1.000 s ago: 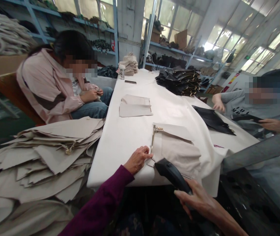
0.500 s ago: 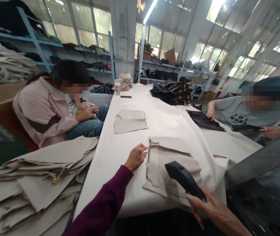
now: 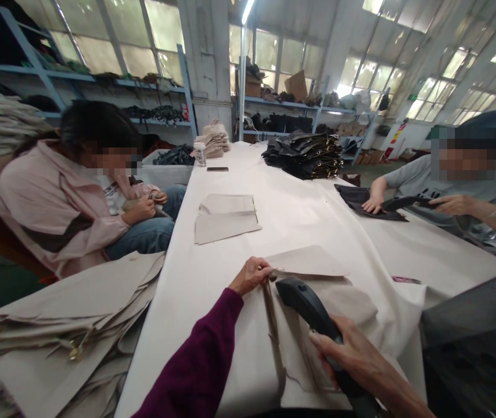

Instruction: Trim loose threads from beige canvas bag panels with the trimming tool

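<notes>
Someone's working at a long white-draped table — a beige canvas panel is lying right in front of them, its long axis pointing away toward the table's far end, tilted slightly. Left hand is pinching the panel's top edge, closed firmly on the cloth just beside a slim metal bar. Right hand is hovering nearer the panel's lower right — wrapped fully around a black handheld tool.

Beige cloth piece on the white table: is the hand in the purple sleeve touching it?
Touching. The head view shows the left hand pinching the edge of the beige cloth piece between its fingers.
</notes>
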`<action>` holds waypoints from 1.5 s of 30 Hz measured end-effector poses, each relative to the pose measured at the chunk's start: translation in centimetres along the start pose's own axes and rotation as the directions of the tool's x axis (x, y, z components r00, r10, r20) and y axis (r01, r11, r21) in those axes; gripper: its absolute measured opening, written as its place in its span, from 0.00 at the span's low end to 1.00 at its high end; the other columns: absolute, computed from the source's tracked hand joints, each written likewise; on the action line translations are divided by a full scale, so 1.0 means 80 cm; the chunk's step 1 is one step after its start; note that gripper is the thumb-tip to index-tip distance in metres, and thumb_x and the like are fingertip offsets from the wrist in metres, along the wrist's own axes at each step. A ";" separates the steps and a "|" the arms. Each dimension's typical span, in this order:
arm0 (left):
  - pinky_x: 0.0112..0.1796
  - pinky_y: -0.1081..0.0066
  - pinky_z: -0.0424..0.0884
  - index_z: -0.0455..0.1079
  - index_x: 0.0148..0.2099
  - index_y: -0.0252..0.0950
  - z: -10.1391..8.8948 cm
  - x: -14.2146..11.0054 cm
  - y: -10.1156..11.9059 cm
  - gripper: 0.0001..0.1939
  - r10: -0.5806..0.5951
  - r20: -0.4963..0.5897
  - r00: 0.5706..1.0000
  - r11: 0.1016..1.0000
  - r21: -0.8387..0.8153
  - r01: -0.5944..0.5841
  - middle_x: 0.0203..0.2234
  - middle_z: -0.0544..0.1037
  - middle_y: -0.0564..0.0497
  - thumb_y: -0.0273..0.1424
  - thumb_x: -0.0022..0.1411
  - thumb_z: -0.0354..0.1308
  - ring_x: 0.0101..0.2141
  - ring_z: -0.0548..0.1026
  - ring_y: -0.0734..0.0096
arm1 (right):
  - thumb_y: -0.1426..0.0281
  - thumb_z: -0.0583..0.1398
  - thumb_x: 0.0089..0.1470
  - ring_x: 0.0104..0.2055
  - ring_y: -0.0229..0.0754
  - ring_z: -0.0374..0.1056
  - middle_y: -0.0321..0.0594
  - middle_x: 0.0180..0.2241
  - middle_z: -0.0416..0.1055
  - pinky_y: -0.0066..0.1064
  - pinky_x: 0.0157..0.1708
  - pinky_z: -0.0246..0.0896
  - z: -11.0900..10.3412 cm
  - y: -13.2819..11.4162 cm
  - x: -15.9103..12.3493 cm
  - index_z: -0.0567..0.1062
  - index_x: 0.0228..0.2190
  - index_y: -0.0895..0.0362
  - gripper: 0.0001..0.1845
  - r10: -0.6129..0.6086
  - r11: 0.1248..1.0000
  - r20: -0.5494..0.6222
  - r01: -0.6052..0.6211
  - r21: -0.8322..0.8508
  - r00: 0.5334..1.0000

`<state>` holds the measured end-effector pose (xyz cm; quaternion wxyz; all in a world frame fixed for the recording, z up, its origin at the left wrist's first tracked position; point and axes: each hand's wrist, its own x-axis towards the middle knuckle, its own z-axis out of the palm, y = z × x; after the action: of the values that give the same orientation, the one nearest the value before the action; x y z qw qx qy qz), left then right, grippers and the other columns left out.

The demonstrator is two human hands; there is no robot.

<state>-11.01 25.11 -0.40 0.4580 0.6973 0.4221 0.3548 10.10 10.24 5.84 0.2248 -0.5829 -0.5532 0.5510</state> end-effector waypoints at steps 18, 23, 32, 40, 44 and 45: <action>0.15 0.78 0.53 0.62 0.20 0.34 0.019 -0.001 -0.026 0.15 -0.160 0.052 0.986 0.897 -0.410 0.167 0.09 0.61 0.59 0.38 0.51 0.55 0.11 0.58 0.82 | 0.59 0.57 0.54 0.13 0.33 0.61 0.29 0.13 0.64 0.21 0.12 0.57 0.002 -0.002 0.005 0.64 0.22 0.56 0.16 -0.011 1.000 -0.096 0.011 -0.001 0.995; 0.14 0.79 0.55 0.62 0.20 0.34 0.018 -0.002 -0.026 0.13 -0.155 0.048 0.987 0.904 -0.395 0.161 0.09 0.62 0.59 0.36 0.50 0.56 0.11 0.60 0.82 | 0.59 0.57 0.53 0.13 0.33 0.60 0.29 0.14 0.64 0.21 0.11 0.57 0.010 -0.004 0.010 0.64 0.23 0.56 0.15 0.004 1.000 -0.091 -0.003 0.012 0.996; 0.15 0.79 0.58 0.65 0.21 0.32 0.025 -0.008 -0.024 0.12 -0.153 0.019 0.988 0.918 -0.368 0.149 0.10 0.64 0.58 0.33 0.51 0.57 0.12 0.61 0.82 | 0.56 0.56 0.53 0.14 0.32 0.61 0.30 0.14 0.63 0.22 0.14 0.60 -0.016 -0.035 0.024 0.65 0.21 0.56 0.19 -0.050 0.998 -0.226 0.056 0.024 0.973; 0.16 0.77 0.62 0.65 0.22 0.32 0.030 -0.007 -0.028 0.16 -0.182 0.032 0.983 0.880 -0.441 0.178 0.10 0.67 0.57 0.40 0.52 0.57 0.13 0.65 0.79 | 0.57 0.57 0.53 0.13 0.33 0.61 0.30 0.12 0.64 0.21 0.12 0.57 -0.001 -0.012 -0.029 0.66 0.21 0.57 0.18 0.005 1.000 -0.138 -0.004 0.003 0.990; 0.17 0.76 0.64 0.65 0.24 0.32 0.031 -0.008 -0.031 0.19 -0.186 0.023 0.982 0.866 -0.468 0.175 0.10 0.67 0.57 0.44 0.51 0.58 0.13 0.66 0.78 | 0.58 0.57 0.52 0.12 0.33 0.60 0.29 0.13 0.64 0.22 0.11 0.57 0.022 -0.008 -0.012 0.65 0.22 0.57 0.16 0.009 0.999 -0.121 -0.005 0.035 0.993; 0.18 0.76 0.65 0.66 0.24 0.32 0.031 -0.008 -0.031 0.19 -0.188 0.019 0.982 0.864 -0.472 0.175 0.10 0.68 0.56 0.44 0.51 0.58 0.13 0.66 0.78 | 0.58 0.57 0.52 0.12 0.33 0.60 0.29 0.13 0.64 0.22 0.11 0.57 0.024 -0.009 -0.005 0.65 0.22 0.57 0.16 0.001 0.999 -0.129 0.004 0.035 0.992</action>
<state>-9.73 24.21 -3.63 0.6393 0.5170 0.3931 0.4117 8.19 9.38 6.07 0.2709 -0.6129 -0.5282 0.5215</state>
